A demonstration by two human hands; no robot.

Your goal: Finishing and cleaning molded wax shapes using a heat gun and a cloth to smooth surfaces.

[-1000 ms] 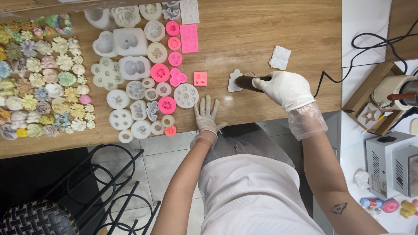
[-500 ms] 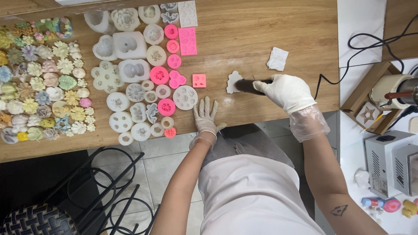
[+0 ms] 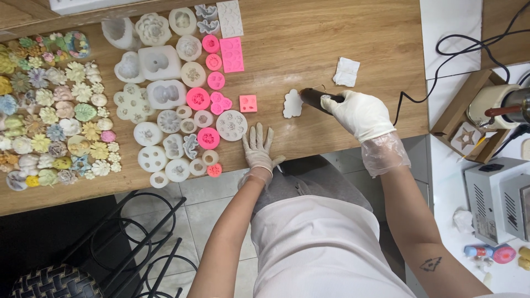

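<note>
Head view looks straight down on a wooden table [image 3: 309, 49], with the person's lap at the bottom middle of the frame. Right hand [image 3: 361, 113], in a white glove, has its fingers curled tightly around a dark corded tool [image 3: 316, 99], gripped like a thick pen so its tip points left toward a small white flower-shaped piece [image 3: 292, 104] lying just right of frame centre; whether the tip touches the piece cannot be told. A black cable [image 3: 419, 94] runs from behind that hand toward the upper right. Left hand [image 3: 258, 146], also gloved, lies flat on the table near its front edge with the fingers spread, holding nothing, likely as a brace for the body. To its left, white and pink silicone moulds [image 3: 187, 105] are laid out in loose rows, and at the far left a dense field of finished pastel flowers [image 3: 55, 121] sits well apart from the work spot. A crumpled white paper square [image 3: 346, 72] lies just above the tool.
</note>
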